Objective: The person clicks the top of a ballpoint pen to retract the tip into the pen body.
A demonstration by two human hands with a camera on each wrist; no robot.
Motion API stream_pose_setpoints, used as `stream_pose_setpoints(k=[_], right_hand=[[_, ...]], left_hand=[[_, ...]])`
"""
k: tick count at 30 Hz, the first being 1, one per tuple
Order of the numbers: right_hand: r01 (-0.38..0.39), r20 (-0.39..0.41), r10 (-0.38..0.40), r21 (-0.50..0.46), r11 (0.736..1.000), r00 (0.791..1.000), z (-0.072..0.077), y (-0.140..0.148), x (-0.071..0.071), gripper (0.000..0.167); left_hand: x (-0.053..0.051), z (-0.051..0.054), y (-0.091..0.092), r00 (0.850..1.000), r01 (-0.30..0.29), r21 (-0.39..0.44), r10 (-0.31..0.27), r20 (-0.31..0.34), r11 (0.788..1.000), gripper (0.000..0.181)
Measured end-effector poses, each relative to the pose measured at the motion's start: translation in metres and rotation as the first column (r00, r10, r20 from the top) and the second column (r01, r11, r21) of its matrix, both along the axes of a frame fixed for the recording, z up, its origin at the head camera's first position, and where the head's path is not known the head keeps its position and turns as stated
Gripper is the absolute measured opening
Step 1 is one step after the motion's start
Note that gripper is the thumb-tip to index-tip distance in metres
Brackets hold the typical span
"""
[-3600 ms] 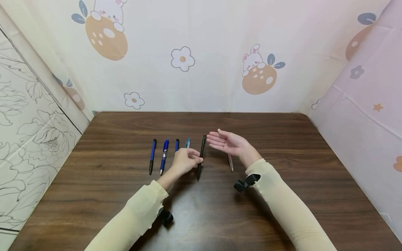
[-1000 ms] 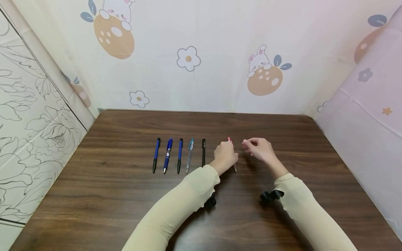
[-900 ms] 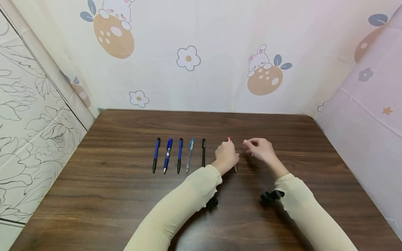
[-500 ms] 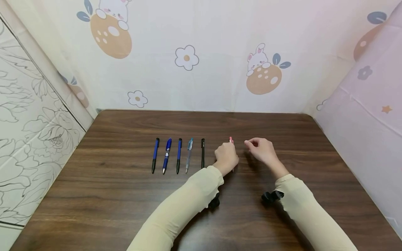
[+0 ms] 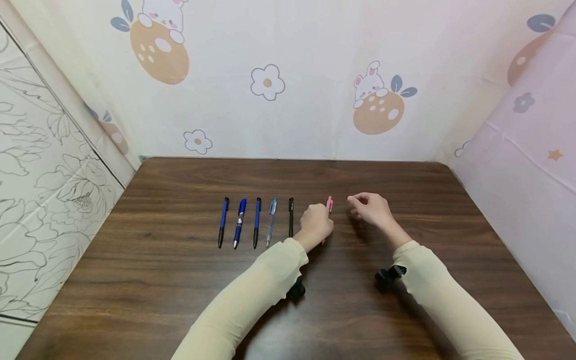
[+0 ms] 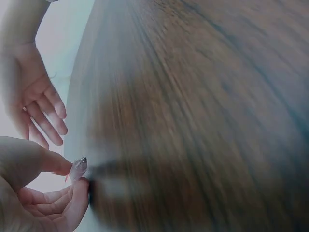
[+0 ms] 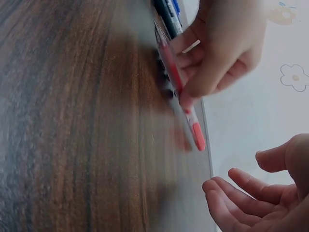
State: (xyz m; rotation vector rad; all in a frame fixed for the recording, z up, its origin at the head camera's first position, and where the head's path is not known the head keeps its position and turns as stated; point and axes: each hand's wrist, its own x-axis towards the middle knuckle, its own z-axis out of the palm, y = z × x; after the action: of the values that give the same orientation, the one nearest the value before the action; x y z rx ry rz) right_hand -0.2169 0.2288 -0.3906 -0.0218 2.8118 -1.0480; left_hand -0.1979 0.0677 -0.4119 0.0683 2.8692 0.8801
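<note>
My left hand [image 5: 316, 221] pinches a pink retractable pen [image 5: 329, 204] between thumb and fingers, just right of the row of pens. In the right wrist view the pen [image 7: 171, 65] shows a clear barrel with red inside, tilted, with its pink end toward my right hand. Its pointed clear tip [image 6: 78, 169] sticks out of my left fingers in the left wrist view. My right hand [image 5: 372, 209] hovers to the right of the pen, fingers loosely bent and holding nothing. Nearest on the left lies a black pen [image 5: 291, 215], its lower end hidden by my left arm.
Left of the black pen, side by side, lie a clear pen with a teal top [image 5: 272, 220], a blue pen with black grip [image 5: 257, 222], a patterned blue pen [image 5: 240, 222] and another blue-and-black pen [image 5: 223, 220]. The wooden table [image 5: 180, 300] meets a printed curtain [image 5: 310, 120] behind.
Earlier my left hand held the black pen, which now lies in the row. Since then it took the pink pen and, in the last half second, shifted it left. My right hand barely moved lately.
</note>
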Motion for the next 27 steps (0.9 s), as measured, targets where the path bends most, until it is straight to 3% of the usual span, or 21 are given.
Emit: stream_pose_setpoints(k=[4,12,16,19,22,27], right_hand=[[0.009,0.065,0.0,-0.146,0.989,0.998,-0.003,-0.002,-0.002,0.051],[0.013,0.179,0.062,-0.389,0.921,0.982,-0.004,-0.013,-0.01,0.048],[-0.001,0.214,0.114,-0.465,0.885,0.97,-0.003,-0.018,-0.012,0.049],[-0.012,0.244,0.165,-0.527,0.85,0.956,-0.002,-0.02,-0.012,0.052],[0.012,0.283,0.207,-0.616,0.788,0.937,0.0,-0.023,-0.012,0.055],[0.054,0.307,0.301,-0.775,0.63,0.903,0.003,-0.029,-0.013,0.056]], left_hand=[[0.003,0.0,-0.01,1.0,-0.002,0.016,0.002,0.009,1.0,0.028],[0.008,0.01,-0.035,0.992,0.119,0.102,-0.115,-0.043,0.988,0.019],[0.009,0.009,-0.046,0.985,0.174,0.176,-0.168,-0.05,0.969,0.015],[0.009,0.008,-0.053,0.978,0.207,0.273,-0.209,-0.021,0.939,0.016],[0.009,0.008,-0.059,0.97,0.213,0.39,-0.243,0.029,0.896,0.018],[0.008,0.008,-0.066,0.954,0.15,0.571,-0.271,0.132,0.807,0.023]])
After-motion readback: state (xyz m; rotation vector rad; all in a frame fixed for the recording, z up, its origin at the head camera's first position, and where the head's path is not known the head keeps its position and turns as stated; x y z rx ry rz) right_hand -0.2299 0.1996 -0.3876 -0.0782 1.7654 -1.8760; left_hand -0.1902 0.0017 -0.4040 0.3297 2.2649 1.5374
